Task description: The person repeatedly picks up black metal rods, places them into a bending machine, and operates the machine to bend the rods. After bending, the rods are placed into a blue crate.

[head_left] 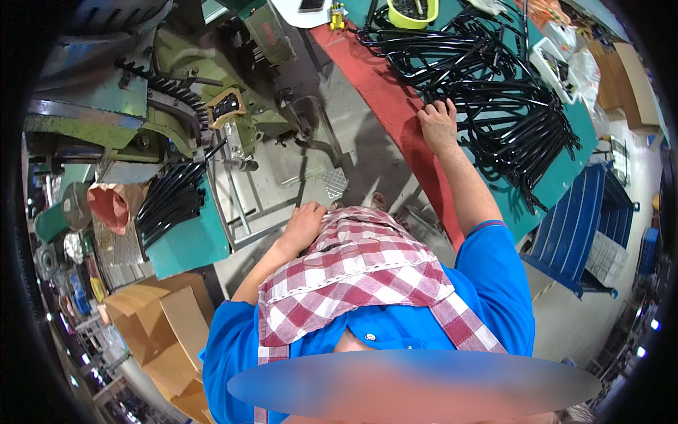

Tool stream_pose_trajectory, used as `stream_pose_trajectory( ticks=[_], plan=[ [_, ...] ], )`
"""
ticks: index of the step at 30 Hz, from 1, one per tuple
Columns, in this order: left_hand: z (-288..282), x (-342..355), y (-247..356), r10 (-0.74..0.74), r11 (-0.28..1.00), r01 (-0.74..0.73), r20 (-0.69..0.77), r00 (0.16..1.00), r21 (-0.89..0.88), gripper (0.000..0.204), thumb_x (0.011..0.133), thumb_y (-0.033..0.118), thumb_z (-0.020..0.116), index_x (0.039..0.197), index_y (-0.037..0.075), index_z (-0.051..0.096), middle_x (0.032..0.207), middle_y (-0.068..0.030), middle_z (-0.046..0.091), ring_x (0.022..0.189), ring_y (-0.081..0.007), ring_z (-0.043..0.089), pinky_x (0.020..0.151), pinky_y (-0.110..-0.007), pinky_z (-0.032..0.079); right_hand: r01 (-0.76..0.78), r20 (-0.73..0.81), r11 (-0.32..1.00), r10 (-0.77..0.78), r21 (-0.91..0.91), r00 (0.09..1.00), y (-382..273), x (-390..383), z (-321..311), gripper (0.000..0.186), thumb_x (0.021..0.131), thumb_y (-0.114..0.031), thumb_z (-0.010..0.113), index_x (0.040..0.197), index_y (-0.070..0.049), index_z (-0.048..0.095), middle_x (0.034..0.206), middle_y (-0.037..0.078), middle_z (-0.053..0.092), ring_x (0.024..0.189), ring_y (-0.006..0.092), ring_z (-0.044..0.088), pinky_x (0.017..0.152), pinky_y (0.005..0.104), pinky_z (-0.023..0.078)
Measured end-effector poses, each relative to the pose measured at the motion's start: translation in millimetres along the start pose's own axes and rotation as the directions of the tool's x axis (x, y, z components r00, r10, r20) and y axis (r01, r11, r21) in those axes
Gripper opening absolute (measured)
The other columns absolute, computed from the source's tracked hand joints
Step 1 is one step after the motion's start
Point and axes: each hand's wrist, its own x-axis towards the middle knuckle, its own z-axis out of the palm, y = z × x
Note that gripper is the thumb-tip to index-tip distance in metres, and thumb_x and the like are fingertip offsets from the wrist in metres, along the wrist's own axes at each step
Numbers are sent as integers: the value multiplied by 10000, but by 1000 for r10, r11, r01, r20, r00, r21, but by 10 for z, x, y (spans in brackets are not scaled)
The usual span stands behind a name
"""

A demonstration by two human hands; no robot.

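Note:
My right hand (438, 126) is at the near left side of a large pile of glossy black bent metal tubes (505, 124). Its fingers are slightly spread and bent, with the fingertips at the tube ends; no tube shows lifted from the pile. The pile lies on a green table top (522, 225) edged by a strip of red cloth (395, 116). My left hand (306, 220) rests palm down by my lap, against the red-and-white checked apron (353, 247), its fingers outstretched and holding nothing.
A green machine (176, 53) with a toothed part stands ahead on the left. More black tubes (171, 201) lie on a smaller green table (187, 247). Cardboard boxes (159, 332) are at lower left, a blue rack (583, 226) at right. A yellow tub (412, 21) sits behind the pile.

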Motion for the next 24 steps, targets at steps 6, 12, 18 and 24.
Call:
stream_pose_trajectory(
  ticks=[6,12,18,24],
  plan=[
    [27,-269,-73,-81,995,79,-30,996,-53,255,796,128,625,1033,47,579,992,-150,548,957,-351,541,791,-433,438,-39,9,979,38,201,999,-58,-153,-246,282,809,-104,567,1089,-143,566,923,14,596,861,230,567,898,408,377],
    [-57,-145,-55,-78,995,72,-80,994,-71,268,783,121,638,1036,53,580,986,-153,549,946,-357,542,790,-436,441,-39,-154,915,109,403,982,-61,-667,-505,390,783,1,590,1150,-113,522,1000,64,598,919,278,575,938,407,385],
    [-108,-72,-74,-65,995,61,-42,997,-79,257,789,145,639,1021,52,579,997,-151,555,962,-354,541,803,-431,443,-103,-291,856,282,507,914,-136,-1015,-578,290,748,9,641,984,-125,538,981,36,614,1025,279,572,978,434,382],
    [-163,85,-61,18,999,-20,-26,999,-48,243,791,155,635,1005,53,585,976,-145,560,961,-352,540,803,-432,445,-324,-336,901,413,289,847,101,-508,-904,309,808,-188,669,1099,-131,583,1131,37,583,1138,275,509,986,438,333]
  ],
)
